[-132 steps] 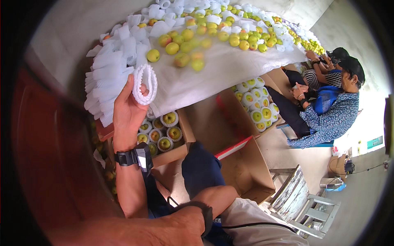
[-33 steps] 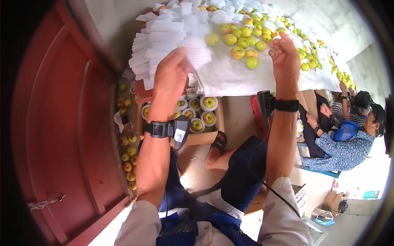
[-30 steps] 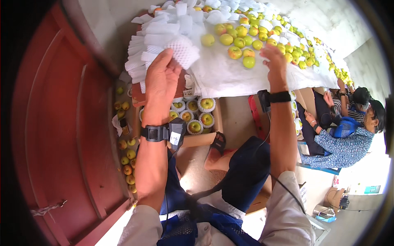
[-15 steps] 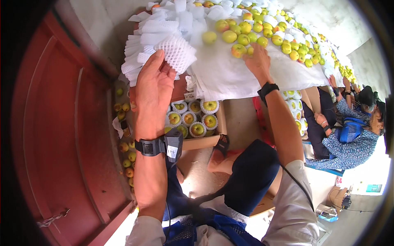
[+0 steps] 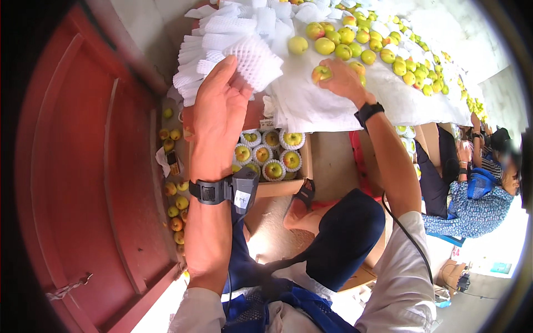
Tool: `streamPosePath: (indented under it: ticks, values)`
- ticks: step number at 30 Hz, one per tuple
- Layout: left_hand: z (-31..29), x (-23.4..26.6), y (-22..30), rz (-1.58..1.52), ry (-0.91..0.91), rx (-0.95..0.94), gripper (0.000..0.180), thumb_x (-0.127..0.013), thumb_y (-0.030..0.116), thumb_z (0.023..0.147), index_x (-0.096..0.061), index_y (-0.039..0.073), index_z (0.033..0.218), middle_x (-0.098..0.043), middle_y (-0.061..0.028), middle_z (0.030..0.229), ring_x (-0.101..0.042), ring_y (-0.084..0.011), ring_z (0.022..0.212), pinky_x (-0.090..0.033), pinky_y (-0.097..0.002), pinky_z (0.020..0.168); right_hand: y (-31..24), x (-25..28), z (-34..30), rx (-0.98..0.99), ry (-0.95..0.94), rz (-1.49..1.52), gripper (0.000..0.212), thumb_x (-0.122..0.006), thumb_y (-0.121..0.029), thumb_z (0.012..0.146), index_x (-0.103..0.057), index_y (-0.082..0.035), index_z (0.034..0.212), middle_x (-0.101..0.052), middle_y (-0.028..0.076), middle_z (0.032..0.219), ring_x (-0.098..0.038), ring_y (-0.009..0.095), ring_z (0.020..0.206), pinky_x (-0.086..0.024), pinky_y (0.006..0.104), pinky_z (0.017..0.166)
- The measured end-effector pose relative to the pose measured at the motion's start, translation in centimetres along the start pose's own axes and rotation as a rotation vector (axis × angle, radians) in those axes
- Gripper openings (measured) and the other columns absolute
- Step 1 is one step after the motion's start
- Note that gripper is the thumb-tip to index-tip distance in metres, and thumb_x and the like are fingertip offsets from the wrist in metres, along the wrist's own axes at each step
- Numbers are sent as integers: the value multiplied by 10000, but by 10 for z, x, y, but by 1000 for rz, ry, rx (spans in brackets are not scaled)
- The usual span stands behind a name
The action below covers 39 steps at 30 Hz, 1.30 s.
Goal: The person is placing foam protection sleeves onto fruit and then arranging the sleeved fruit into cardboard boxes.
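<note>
My left hand (image 5: 225, 102) is closed on a white foam net sleeve (image 5: 254, 64), holding it up in front of a pile of similar sleeves (image 5: 229, 25). To its right, my right hand (image 5: 345, 80) grips a yellow-green apple with a red blush (image 5: 321, 74) just above the white sheet (image 5: 302, 111). The apple and the sleeve are apart. Several loose apples (image 5: 345, 36) lie on the sheet beyond my right hand. Below my left hand stands a cardboard box (image 5: 280, 188) with apples in foam nets (image 5: 291, 160).
A red door (image 5: 78, 166) fills the left side. More apples (image 5: 176, 211) lie on the floor beside it. At the right sits a co-worker (image 5: 480, 205) in a blue patterned top, with another person partly hidden behind. Net-wrapped apples (image 5: 408, 144) stand near the co-worker.
My right hand has picked the blushed apple out of the loose ones and brought it slightly left and nearer. My left hand still holds the foam sleeve. The whole view has shifted a little.
</note>
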<state>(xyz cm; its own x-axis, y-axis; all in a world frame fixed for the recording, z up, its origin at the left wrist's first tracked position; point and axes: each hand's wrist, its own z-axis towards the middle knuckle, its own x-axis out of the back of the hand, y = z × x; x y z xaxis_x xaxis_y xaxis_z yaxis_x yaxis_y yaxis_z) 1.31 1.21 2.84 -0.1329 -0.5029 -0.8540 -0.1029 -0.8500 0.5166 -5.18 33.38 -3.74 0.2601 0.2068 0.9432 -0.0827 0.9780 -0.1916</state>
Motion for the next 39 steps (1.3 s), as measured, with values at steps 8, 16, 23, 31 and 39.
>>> streamPosePath:
  ticks: [8,16,23,31,39]
  values:
    - [1,2,-4,-24,-10,11,296,-643,95,956,-568,-32,1212,-602,-133,1241,-577,-226,1162,-458,-374,1059,-46,14,-53,241,-210,329,552,-777,-212,744,-603,-80,1251,-575,139,1154,-576,325,1098,-464,381,970]
    - [2,3,-5,1,-4,42,298,-655,97,947,-580,-7,1216,-625,-117,1215,-596,-221,1138,-467,-375,1042,-46,8,-65,238,-104,378,570,-730,-238,780,-557,-149,1315,-563,147,1187,-583,365,1079,-488,417,929]
    - [6,10,-9,38,-24,92,277,-648,102,951,-586,8,1205,-625,-104,1219,-597,-213,1139,-469,-376,1036,-52,5,-73,125,-186,408,706,-735,-238,794,-443,-150,1431,-526,196,1295,-555,403,1153,-464,432,982]
    - [4,10,-11,77,-13,101,232,-649,111,955,-613,5,1158,-630,-95,1198,-594,-217,1137,-473,-374,1029,-43,-4,-75,137,-139,547,828,-757,-151,777,-343,-59,1489,-486,224,1386,-509,377,1261,-453,431,1038]
    - [4,5,-16,135,-34,142,223,-682,157,921,-669,65,1123,-669,-23,1106,-603,-125,997,-455,-288,874,-73,53,-78,-28,-58,820,526,-722,-131,879,-518,-35,1354,-611,110,1240,-584,187,1153,-492,331,949]
